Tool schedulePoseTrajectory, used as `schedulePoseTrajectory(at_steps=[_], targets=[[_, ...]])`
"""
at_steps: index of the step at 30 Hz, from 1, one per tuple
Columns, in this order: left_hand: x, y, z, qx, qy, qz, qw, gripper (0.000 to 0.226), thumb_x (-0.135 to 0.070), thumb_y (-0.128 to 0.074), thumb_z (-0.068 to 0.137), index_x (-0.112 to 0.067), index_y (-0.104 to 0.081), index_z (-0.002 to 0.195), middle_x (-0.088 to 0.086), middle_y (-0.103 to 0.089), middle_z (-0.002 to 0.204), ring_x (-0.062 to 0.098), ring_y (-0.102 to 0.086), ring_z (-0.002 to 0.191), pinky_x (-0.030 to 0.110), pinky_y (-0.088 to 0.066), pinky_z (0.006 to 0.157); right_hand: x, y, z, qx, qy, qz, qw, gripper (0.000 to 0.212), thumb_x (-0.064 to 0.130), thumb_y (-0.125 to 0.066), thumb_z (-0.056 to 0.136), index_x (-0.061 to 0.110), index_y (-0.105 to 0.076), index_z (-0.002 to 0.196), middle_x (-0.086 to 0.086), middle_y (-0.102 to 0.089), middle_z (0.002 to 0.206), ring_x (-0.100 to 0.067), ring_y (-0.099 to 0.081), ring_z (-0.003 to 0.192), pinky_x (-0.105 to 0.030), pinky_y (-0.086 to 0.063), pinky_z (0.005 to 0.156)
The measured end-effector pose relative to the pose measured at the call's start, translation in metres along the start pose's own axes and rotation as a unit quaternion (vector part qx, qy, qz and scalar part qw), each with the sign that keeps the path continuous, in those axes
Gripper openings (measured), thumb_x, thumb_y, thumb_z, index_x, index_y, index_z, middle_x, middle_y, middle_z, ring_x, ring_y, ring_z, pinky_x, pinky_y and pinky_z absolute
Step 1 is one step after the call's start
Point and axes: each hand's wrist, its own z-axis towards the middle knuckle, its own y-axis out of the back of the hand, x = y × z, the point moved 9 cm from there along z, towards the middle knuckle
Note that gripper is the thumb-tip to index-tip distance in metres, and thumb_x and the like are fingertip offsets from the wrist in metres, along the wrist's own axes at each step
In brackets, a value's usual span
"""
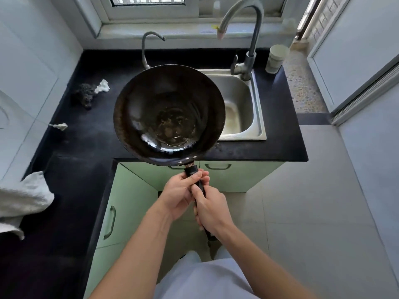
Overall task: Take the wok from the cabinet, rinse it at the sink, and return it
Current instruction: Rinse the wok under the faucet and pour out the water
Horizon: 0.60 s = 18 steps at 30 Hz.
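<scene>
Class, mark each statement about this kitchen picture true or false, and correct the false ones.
1. The left hand and the right hand both grip the handle of the wok. True.
2. The wok hangs from a wall hook. False: it is held open side up, over the counter.
3. A white cup stands right of the tall faucet. True.
4. Water streams from the faucet. False: no stream shows.

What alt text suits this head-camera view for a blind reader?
A left hand and right hand grip the handle of a dark wok, held over a black counter and steel sink; a curved faucet stands behind.
</scene>
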Motion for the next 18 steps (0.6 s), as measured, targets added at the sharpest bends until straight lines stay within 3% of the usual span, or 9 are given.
schedulePoseTrajectory(at_steps=[12, 18], targets=[[-0.012, -0.032, 0.099, -0.048, 0.061, -0.026, 0.997, 0.026, -0.005, -0.059, 0.094, 0.007, -0.061, 0.117, 0.010, -0.071, 0.093, 0.019, -0.068, 0.086, 0.026, -0.058, 0.073, -0.006, 0.047, 0.099, -0.003, -0.060, -0.012, 0.998, 0.040, 0.032, -0.045, 0.103, 0.012, -0.055, 0.070, -0.002, -0.058, 0.055, -0.012, -0.052, 0.038, -0.031, -0.046, 0.041], [-0.016, -0.023, 0.126, -0.060, 0.089, -0.020, 0.994, 0.022, -0.004, -0.060, 0.094, 0.005, -0.064, 0.114, 0.012, -0.071, 0.101, 0.020, -0.069, 0.089, 0.027, -0.058, 0.074, -0.012, 0.043, 0.126, -0.028, -0.073, -0.009, 0.997, 0.038, 0.036, -0.046, 0.101, 0.023, -0.057, 0.067, 0.003, -0.060, 0.057, -0.013, -0.056, 0.050, -0.044, -0.055, 0.058]])
